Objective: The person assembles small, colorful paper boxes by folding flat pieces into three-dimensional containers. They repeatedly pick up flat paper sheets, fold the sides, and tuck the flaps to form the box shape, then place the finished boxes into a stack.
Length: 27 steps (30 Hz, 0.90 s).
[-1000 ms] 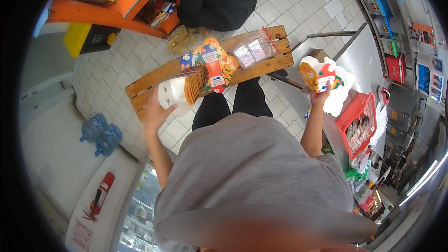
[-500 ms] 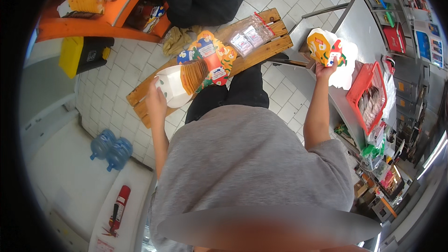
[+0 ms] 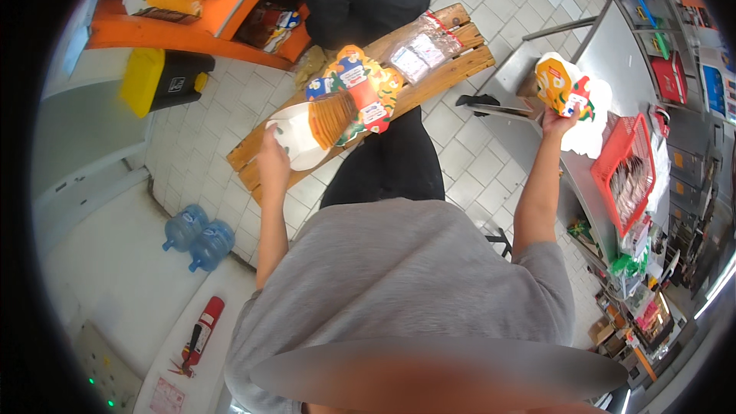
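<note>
My left hand grips the white open end of a nested stack of paper food boxes, which lies along a wooden bench. Under and beyond the stack are flat, brightly printed carton blanks, fanned on the bench. Out to the right, my right hand pinches the near edge of a colourful printed carton blank over a steel table. Against it lies a pile of white scalloped blanks, seen white side up. The fingers under the blank are partly hidden.
The slatted wooden bench also bears a clear bag of white packets. A red basket of wrapped items stands on the steel table. A person in black is beyond the bench. Blue water bottles stand at the left.
The whole view has shifted, with the bench and table appearing further right. My legs have come closer together. Both hands keep their holds on the box stack and the carton blank.
</note>
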Motion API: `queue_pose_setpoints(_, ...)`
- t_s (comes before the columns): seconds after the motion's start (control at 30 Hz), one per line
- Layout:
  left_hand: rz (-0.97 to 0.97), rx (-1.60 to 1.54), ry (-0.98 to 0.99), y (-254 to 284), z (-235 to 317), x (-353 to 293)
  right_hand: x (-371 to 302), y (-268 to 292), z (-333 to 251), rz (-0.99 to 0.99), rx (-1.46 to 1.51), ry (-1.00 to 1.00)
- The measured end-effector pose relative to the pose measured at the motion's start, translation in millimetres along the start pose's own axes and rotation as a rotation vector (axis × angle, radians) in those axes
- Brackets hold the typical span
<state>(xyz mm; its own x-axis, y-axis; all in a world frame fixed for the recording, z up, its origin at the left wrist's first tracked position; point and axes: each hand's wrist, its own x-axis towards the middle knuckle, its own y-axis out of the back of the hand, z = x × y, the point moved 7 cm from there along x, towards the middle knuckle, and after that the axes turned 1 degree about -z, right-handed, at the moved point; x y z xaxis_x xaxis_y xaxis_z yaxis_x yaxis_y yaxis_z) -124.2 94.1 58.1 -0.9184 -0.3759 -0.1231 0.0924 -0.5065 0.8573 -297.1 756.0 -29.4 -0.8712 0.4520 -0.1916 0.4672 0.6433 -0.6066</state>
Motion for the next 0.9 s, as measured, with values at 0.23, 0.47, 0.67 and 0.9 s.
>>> queue_pose_setpoints(0.23,-0.01,0.053,-0.054,8.8,-0.8,-17.1,-14.9,6.1,-21.3,0.047,-0.006,0.05)
queue_pose_setpoints(0.47,-0.084,0.03,-0.014,12.0,3.5,-22.5,-17.6,4.8,-20.9,0.051,0.026,-0.004)
queue_pose_setpoints(0.67,-0.038,0.087,0.028,-1.9,11.9,-18.2,-19.2,18.6,-23.8,0.097,-0.014,0.013)
queue_pose_setpoints(0.9,-0.126,0.099,0.089,-1.5,12.0,-9.7,-15.3,22.4,-23.0,0.023,-0.06,-0.003)
